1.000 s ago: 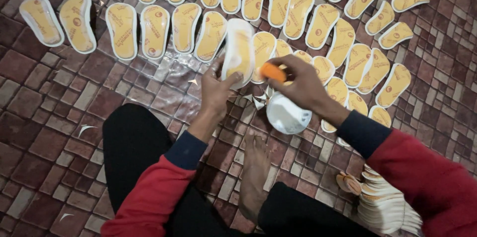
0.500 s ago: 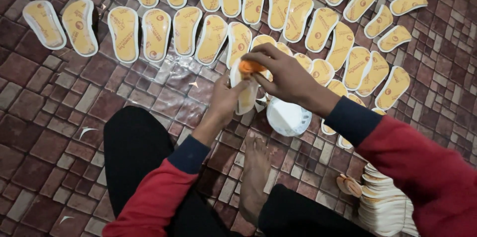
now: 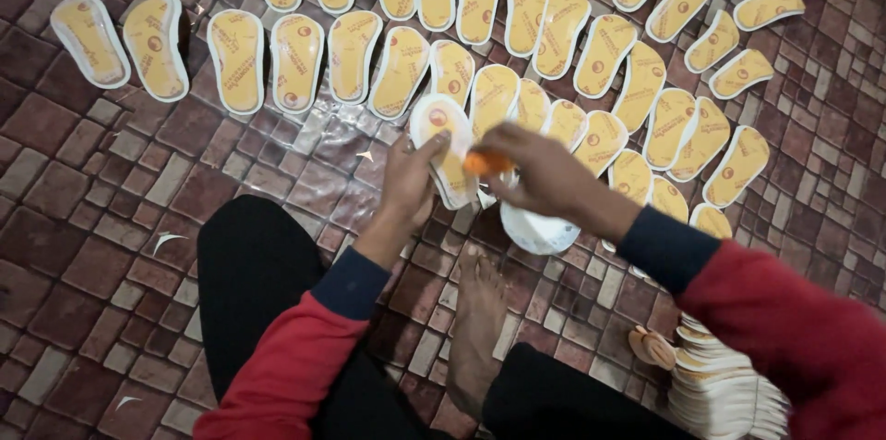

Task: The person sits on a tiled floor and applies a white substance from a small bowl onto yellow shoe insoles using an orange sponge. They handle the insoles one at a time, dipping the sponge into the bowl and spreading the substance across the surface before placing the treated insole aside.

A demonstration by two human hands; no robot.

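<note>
While your left hand (image 3: 411, 184) props a sole (image 3: 443, 147) on edge over the brick floor (image 3: 83, 219), fingers curled behind it and thumb on its rim, your right hand (image 3: 540, 172) pinches an orange brush (image 3: 486, 163) against the sole's face. A white pot (image 3: 540, 230) sits just below that hand, by your bare foot (image 3: 475, 311). This looks like the coating step. Next calls for an even stroke down the face, then a free spot among the rows of soles (image 3: 397, 71); a stack (image 3: 720, 385) waits at right.
</note>
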